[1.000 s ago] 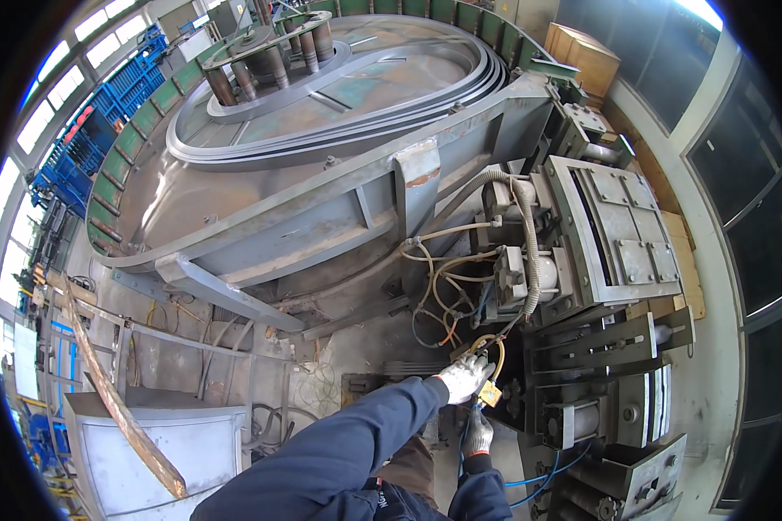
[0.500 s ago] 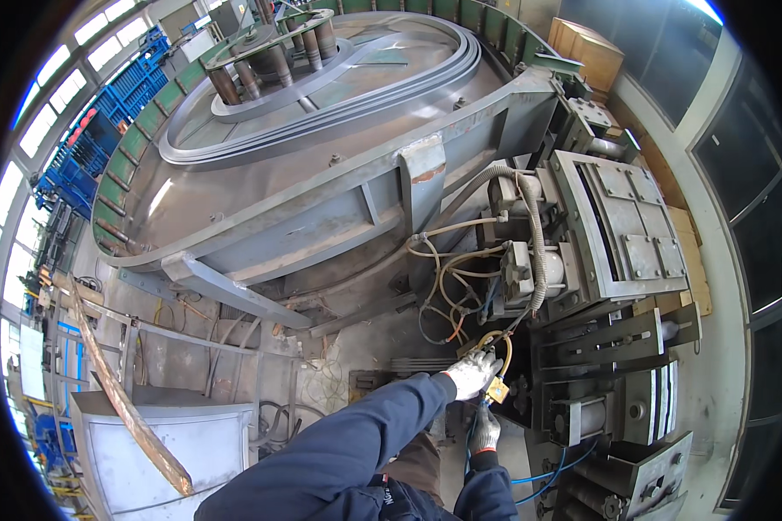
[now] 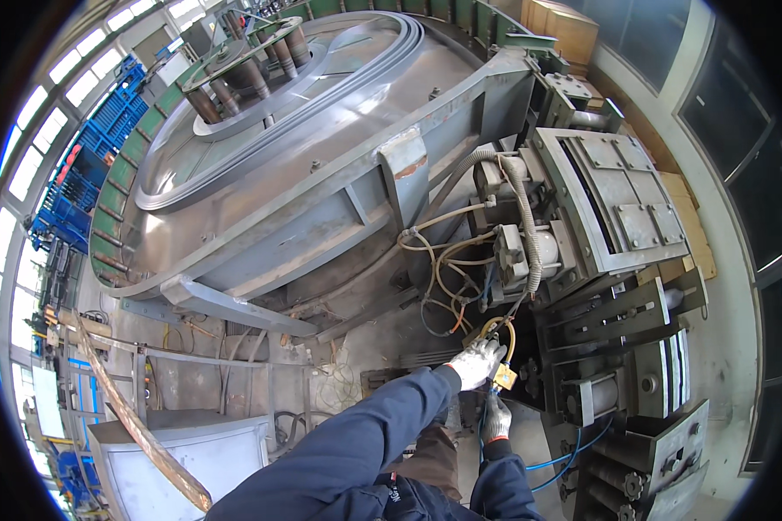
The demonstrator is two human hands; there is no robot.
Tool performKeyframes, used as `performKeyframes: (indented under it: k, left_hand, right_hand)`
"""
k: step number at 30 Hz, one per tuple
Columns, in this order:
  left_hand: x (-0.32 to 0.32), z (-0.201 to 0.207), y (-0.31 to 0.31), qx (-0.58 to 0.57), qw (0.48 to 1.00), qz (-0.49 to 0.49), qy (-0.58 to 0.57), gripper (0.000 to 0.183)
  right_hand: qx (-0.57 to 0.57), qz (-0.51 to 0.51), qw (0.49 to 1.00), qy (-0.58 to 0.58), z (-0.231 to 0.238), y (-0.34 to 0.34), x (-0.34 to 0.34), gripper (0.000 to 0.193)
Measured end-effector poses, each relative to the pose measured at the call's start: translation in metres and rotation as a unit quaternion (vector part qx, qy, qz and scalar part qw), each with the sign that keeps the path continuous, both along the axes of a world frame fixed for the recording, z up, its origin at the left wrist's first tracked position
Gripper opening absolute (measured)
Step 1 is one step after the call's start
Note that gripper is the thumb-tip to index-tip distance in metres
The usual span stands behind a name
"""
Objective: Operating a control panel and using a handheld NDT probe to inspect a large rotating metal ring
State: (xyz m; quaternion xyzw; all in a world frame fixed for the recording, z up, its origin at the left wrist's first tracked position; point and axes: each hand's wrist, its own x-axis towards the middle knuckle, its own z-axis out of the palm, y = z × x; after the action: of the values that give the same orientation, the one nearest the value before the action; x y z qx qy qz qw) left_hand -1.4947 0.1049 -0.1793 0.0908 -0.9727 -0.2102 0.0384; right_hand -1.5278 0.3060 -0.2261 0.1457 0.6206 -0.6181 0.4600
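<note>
- The yellow block [image 3: 505, 376] sits between my hands, just right of my left fingers and above my right ones.
- My gloved left hand [image 3: 478, 363] is curled beside the looped yellow hose [image 3: 511, 334]; I can't tell what, if anything, it pinches.
- My gloved right hand [image 3: 497, 421] is bunched under the block; I can't tell whether it is pressed around the block's lower end.
- Twisting the block could kink that loop or strain its joint.
- If there is pressure inside, a loosened hose could jump at my fingers.
- A tug could snag the blue hoses [image 3: 552, 463], which bend off right beside the machinery.
- The steel machine [image 3: 613, 195] crowds my right; tan hoses [image 3: 447, 217] tangle ahead.
- A big turntable [image 3: 261, 187] stands ahead-left; a wooden plank [image 3: 139, 417] and white cabinet [image 3: 226, 456] lie left.
</note>
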Motion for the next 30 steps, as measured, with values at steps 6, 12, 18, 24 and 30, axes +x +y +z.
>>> performKeyframes:
  k: [6, 12, 18, 24, 30]
  left_hand:
    - [-0.002, -0.006, -0.001, 0.0, 1.0, -0.007, 0.005, 0.069]
    - [-0.002, -0.005, -0.004, 0.006, 1.0, -0.014, 0.009, 0.073]
    - [-0.005, -0.003, -0.004, 0.012, 1.0, -0.015, 0.015, 0.069]
    - [-0.003, -0.004, -0.004, -0.011, 1.0, -0.012, 0.019, 0.069]
    - [-0.003, -0.007, -0.003, -0.024, 1.0, -0.012, 0.003, 0.072]
  right_hand:
    - [0.004, 0.012, 1.0, -0.008, 0.001, 0.002, -0.003, 0.028]
    - [0.003, 0.016, 1.0, -0.007, 0.002, 0.001, -0.004, 0.028]
    - [0.011, 0.013, 1.0, -0.001, -0.005, 0.001, -0.006, 0.029]
    - [0.014, 0.01, 1.0, -0.01, 0.002, -0.002, -0.006, 0.026]
    - [0.007, 0.019, 1.0, -0.011, 0.0, 0.001, -0.008, 0.03]
